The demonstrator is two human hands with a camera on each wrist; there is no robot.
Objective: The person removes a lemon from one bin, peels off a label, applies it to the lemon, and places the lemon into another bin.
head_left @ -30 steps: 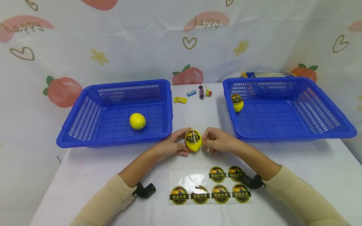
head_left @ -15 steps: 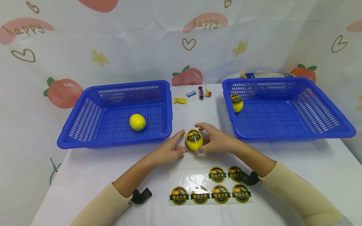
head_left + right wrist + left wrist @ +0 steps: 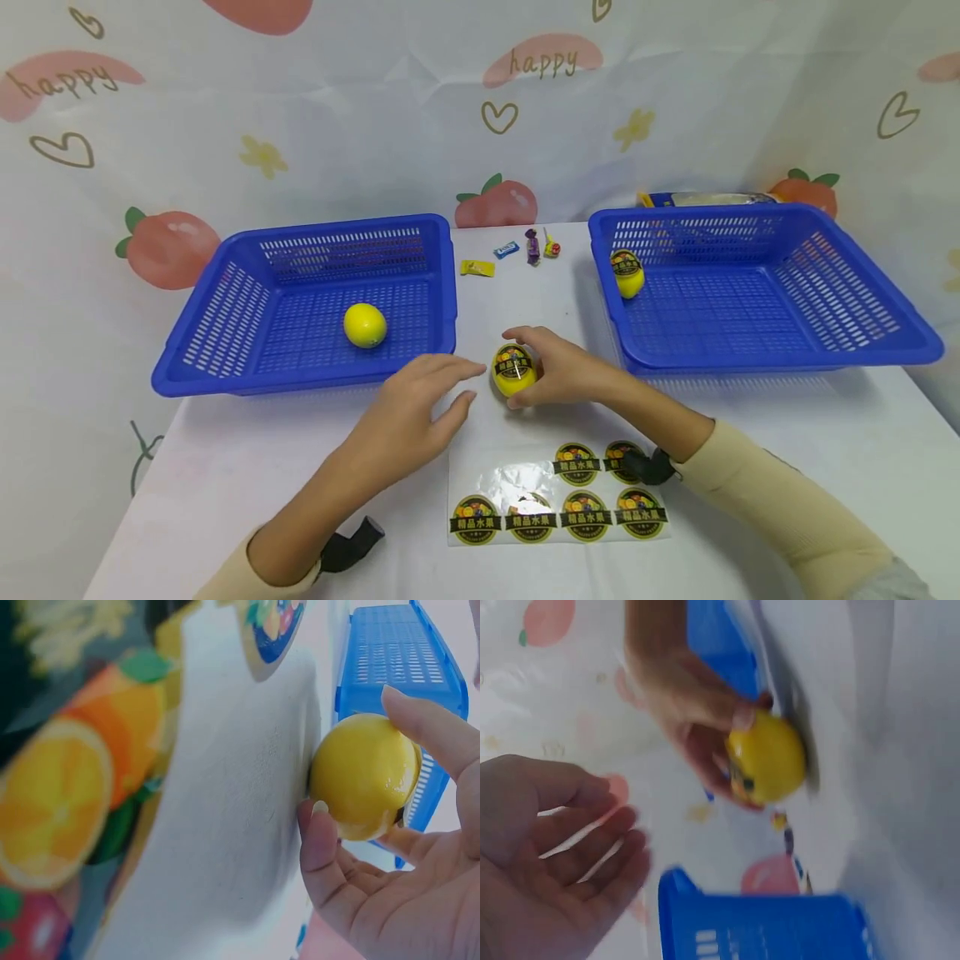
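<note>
My right hand grips a yellow lemon between thumb and fingers, just over the white table. A round black fruit sticker covers the lemon's upper face. In the right wrist view the thumb and fingertips curl round the lemon. To the left, my left hand is apart from the lemon, its fingers relaxed and holding nothing. Seen from the left wrist, that hand has loosely bent fingers. Below both hands lies a clear sheet of round stickers.
The left blue basket holds one plain lemon. A stickered lemon leans in the left side of the right blue basket. Several small sweets, among them a yellow packet, lie between the baskets at the back.
My left hand has let go of the lemon and drawn back to the left and nearer. The right hand has opened round the lemon and taken hold of it.
</note>
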